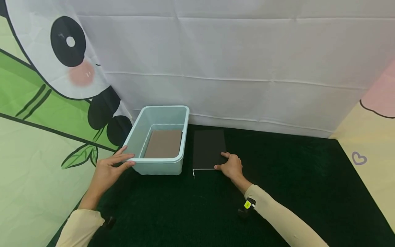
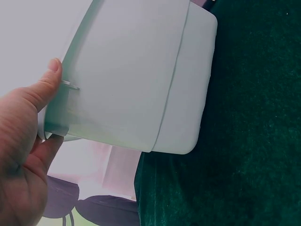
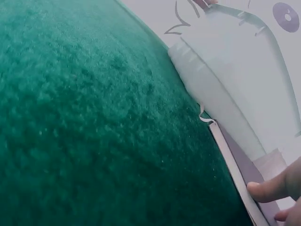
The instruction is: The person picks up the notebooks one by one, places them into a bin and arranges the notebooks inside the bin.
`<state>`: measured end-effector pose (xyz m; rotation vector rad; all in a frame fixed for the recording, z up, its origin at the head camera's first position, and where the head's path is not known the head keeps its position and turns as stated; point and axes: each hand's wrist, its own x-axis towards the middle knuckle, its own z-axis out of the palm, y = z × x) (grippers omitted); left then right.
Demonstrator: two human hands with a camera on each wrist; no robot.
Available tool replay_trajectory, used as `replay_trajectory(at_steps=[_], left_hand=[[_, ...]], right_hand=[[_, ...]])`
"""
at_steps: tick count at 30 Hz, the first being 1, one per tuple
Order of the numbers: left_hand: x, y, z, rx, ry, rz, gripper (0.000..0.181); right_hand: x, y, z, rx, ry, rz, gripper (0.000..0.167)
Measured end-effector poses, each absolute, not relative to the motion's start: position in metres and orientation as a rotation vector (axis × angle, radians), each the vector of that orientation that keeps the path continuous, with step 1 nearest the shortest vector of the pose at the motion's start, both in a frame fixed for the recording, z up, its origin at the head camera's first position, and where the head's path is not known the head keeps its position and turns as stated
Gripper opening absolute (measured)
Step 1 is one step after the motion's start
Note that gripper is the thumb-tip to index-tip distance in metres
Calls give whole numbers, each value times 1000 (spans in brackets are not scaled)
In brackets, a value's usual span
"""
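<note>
A light blue plastic bin stands on the dark green cloth, with a brown flat item lying inside it. My left hand holds the bin's near left corner; in the left wrist view the thumb of this hand lies on the outer wall of the bin, with fingers at the rim. Right of the bin lies a closed black notebook with a white ribbon at its near left corner. My right hand grips its near right corner, the thumb on the near edge of the notebook.
Green cloth covers the table. A white curtain hangs close behind the bin and notebook. A printed sheet borders the left side, and a yellow and pink one the right.
</note>
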<state>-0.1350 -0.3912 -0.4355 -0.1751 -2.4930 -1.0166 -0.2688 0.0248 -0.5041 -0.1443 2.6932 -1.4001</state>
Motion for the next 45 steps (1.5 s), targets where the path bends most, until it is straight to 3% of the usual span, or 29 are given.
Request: replay_trajectory(at_steps=[27, 45], left_hand=[[-136, -385, -433, -151, -2502, -985, 30], [-137, -384, -437, -183, -2469, -978, 29]], right_hand=[[-284, 29, -500, -41, 2559, -1475, 66], [-301, 43, -492, -162, 2251, -1607, 63]])
